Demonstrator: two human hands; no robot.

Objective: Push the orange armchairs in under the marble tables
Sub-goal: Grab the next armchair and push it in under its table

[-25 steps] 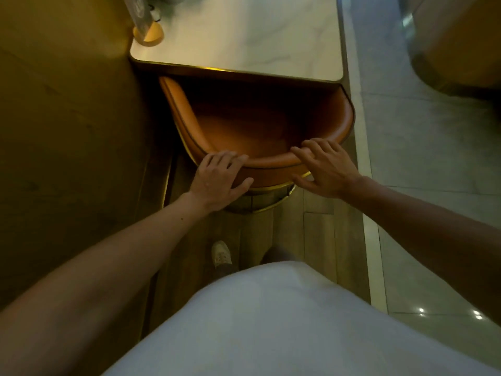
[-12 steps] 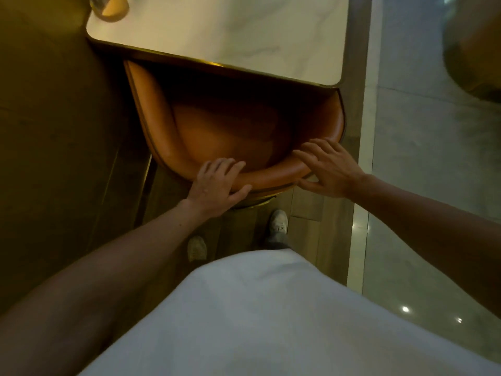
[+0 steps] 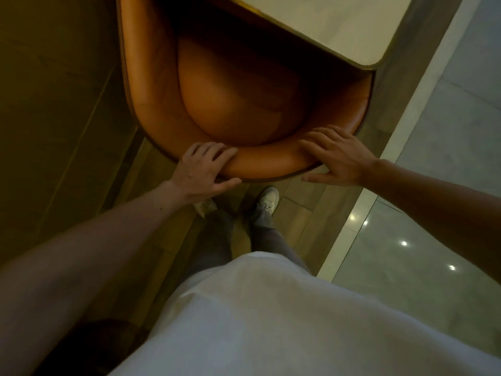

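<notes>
Nearest, a white shirt [image 3: 271,321] and pale shoes [image 3: 267,199] stand behind the orange armchair [image 3: 217,104]. The left hand [image 3: 202,172] grasps its backrest rim, fingers curled over and thumb beneath. The right hand [image 3: 339,156] lies on that rim, fingers spread and nearly straight. The armchair's front sits under the marble table [image 3: 339,25]; its back projects outside.

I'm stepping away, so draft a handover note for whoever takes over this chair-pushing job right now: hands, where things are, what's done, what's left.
Left hand: fingers curled over the backrest rim of the orange armchair, thumb on its outer side.
Right hand: fingers laid fairly straight on the same rim.
Done: the seat front is under the marble table; the backrest sticks out.
Left: perhaps a final nudge, then let go. No other armchairs are in view.
</notes>
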